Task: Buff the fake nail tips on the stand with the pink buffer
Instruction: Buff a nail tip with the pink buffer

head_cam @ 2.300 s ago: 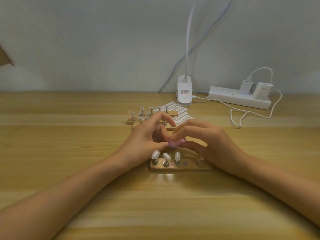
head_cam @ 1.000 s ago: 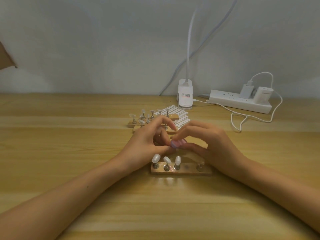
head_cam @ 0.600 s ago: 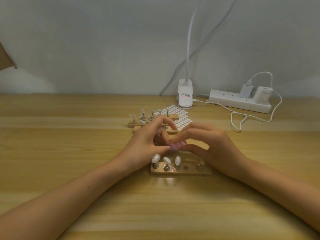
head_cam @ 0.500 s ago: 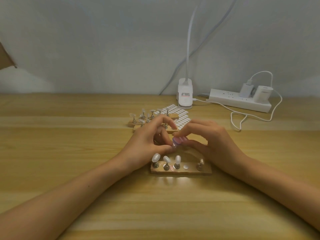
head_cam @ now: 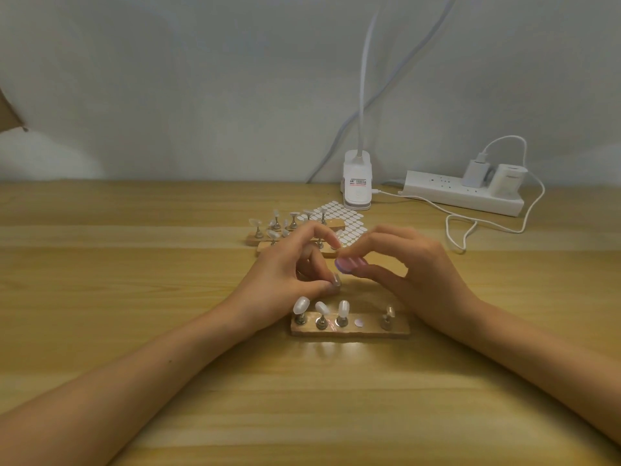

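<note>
Just behind the stand, the right hand pinches the buffer. The left hand keeps a narrow grip, on what I cannot tell. Three tips stand at the stand's left end and one seat is empty, so the task is probably midway, with several tips left.

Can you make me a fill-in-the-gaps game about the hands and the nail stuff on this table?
1. The buffer pinched in the right hand is coloured ___.
2. The nearest wooden stand holds ___ white nail tips at its left end.
3. The power strip lies at the table's far ___ side.
Missing words: pink, three, right.
</note>
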